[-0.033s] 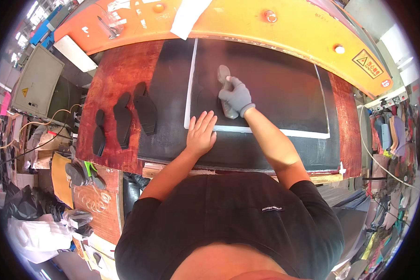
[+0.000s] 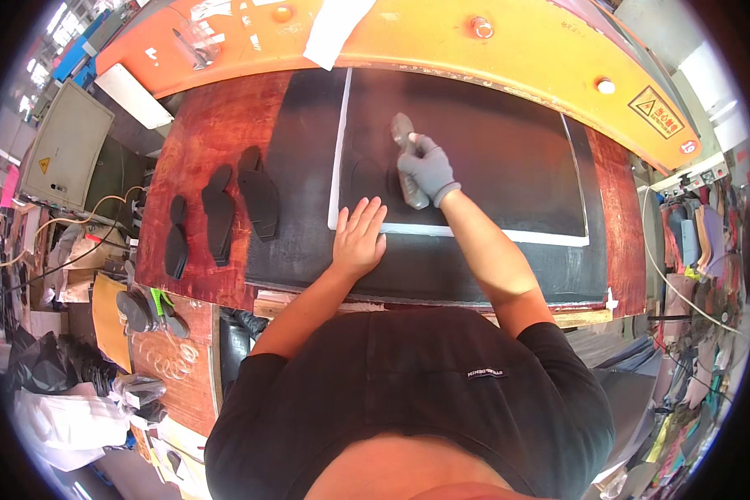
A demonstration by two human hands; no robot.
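My gloved right hand (image 2: 430, 171) is closed around the middle of a grey, sole-shaped cutting die (image 2: 402, 127). It holds the die over a black sheet (image 2: 508, 158) with white edges at the left and front. Faint sole-shaped outlines show on the sheet just left of the die. My bare left hand (image 2: 361, 240) lies flat at the sheet's near left corner, fingers stretched across the white edge. Farther left, black sole-shaped pieces lie in three piles: one pile (image 2: 259, 198) nearest the sheet, a middle pile (image 2: 218, 217) and an outer pile (image 2: 177, 242).
An orange machine beam (image 2: 425, 42) spans the far side of the reddish board (image 2: 212, 125). A dark mat (image 2: 300, 225) lies beneath the sheet. Left of me stands a small wooden table (image 2: 171, 387) with coiled rings. Coloured material hangs at the right (image 2: 704, 242).
My right hand has shifted the die slightly to the right, uncovering more of the sheet on its left. My left hand has stayed in place.
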